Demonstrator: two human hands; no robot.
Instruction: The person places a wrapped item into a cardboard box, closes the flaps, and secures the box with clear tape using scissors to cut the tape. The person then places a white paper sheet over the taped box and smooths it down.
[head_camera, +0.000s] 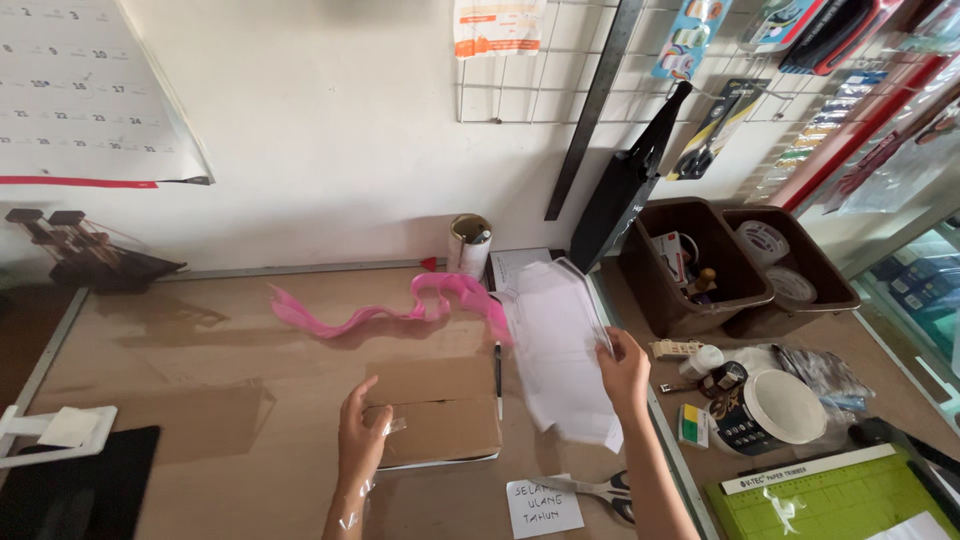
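Your left hand (360, 437) rests flat, fingers released, on the brown-wrapped box (435, 410), at its left edge. Your right hand (624, 372) pinches the clear plastic sheet (556, 345) at its right edge, thumb on top.

The left hand (360, 430) rests on a brown box (435, 410); just right of the box, the right hand (625, 372) lifts a clear plastic sheet (560, 345).

Pink ribbon (400, 310), scissors (605, 490), green paper trimmer (850, 500), perhaps tape rolls (765, 240)
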